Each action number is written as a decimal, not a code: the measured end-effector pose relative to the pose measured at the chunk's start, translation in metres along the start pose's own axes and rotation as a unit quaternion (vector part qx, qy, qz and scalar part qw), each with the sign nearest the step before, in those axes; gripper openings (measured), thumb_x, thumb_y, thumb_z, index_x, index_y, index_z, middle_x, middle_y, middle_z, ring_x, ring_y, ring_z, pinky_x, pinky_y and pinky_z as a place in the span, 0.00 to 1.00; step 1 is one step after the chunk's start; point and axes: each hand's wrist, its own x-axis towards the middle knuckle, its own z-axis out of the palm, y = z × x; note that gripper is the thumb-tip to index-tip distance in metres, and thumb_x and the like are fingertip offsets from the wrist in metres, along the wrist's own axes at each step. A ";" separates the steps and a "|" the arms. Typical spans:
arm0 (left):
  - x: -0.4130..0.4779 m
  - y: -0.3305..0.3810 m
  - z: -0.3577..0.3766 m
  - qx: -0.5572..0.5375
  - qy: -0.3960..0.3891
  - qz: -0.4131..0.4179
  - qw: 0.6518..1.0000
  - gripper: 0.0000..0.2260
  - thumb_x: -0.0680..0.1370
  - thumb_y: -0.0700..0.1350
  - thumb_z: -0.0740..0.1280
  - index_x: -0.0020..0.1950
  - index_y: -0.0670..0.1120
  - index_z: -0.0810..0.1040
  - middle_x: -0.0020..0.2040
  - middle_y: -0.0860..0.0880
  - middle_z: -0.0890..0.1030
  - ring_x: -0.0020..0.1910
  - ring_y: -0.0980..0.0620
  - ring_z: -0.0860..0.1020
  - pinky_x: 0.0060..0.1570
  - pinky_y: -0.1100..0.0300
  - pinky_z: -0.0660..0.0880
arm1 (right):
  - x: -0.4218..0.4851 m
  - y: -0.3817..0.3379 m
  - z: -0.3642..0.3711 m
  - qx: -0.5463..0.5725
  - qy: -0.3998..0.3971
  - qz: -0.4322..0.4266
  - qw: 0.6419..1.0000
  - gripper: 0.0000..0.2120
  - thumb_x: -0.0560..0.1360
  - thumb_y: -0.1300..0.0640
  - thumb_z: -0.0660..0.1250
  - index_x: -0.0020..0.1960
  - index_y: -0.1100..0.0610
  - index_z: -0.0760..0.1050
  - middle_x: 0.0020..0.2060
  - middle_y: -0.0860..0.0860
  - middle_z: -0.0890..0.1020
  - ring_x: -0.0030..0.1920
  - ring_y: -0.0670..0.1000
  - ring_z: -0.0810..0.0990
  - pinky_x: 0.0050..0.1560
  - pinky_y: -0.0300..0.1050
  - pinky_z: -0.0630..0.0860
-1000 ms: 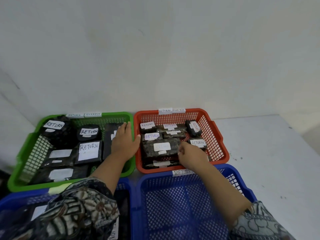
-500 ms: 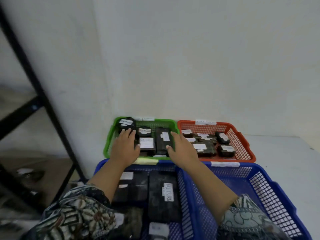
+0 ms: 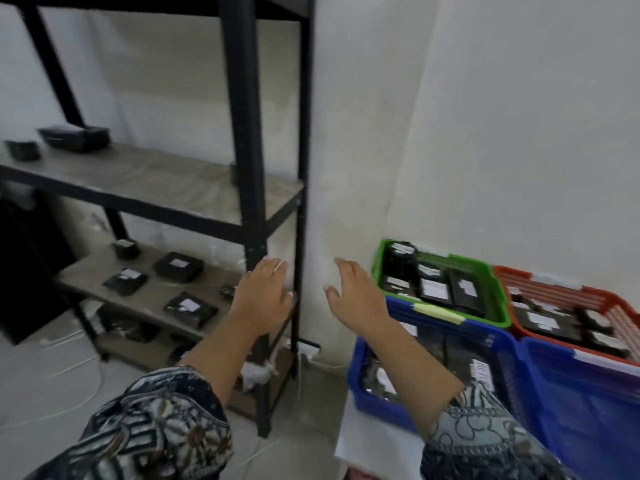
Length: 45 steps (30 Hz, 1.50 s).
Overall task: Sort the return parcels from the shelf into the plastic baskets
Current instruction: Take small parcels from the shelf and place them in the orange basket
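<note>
Both the left hand [image 3: 264, 295] and the right hand [image 3: 356, 295] hang in the air with fingers loosely spread, holding nothing, between the shelf [image 3: 242, 133] and the baskets [image 3: 433, 308].

Both sleeves are of printed cloth in a batik style. The left sleeve [image 3: 156, 427] is dark, almost black-blue, with cream stripes, leaf forms and brownish flower shapes. The right sleeve [image 3: 485, 441] looks lighter: grey-blue with pale curling outlines like petals. Each sleeve ends on the forearm with a loose edge, so the lower forearms, the left hand [image 3: 263, 292] and the right hand [image 3: 356, 297] are bare.
</note>
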 end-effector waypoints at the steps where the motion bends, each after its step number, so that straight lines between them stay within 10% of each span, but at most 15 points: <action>1: -0.009 -0.018 -0.008 0.007 0.000 -0.014 1.000 0.28 0.78 0.51 0.59 0.75 0.44 0.57 0.74 0.45 0.60 0.73 0.46 0.58 0.70 0.49 0.61 | 0.004 -0.019 0.005 0.004 -0.007 -0.015 1.000 0.27 0.78 0.50 0.59 0.75 0.56 0.58 0.71 0.55 0.65 0.68 0.58 0.67 0.65 0.50 0.66; 16: -0.045 -0.232 -0.049 0.045 0.008 -0.184 0.982 0.30 0.77 0.50 0.62 0.76 0.47 0.56 0.75 0.47 0.58 0.75 0.47 0.55 0.70 0.48 0.60 | 0.125 -0.224 0.075 0.072 -0.041 -0.176 0.981 0.27 0.80 0.49 0.58 0.75 0.52 0.55 0.73 0.52 0.62 0.70 0.53 0.66 0.66 0.52 0.69; 45: 0.134 -0.654 -0.091 0.013 0.064 -0.076 0.995 0.27 0.78 0.50 0.60 0.75 0.45 0.59 0.74 0.47 0.61 0.75 0.48 0.55 0.72 0.50 0.57 | 0.439 -0.502 0.245 0.037 -0.008 -0.074 0.997 0.27 0.80 0.47 0.57 0.76 0.54 0.56 0.74 0.53 0.61 0.72 0.55 0.64 0.66 0.51 0.67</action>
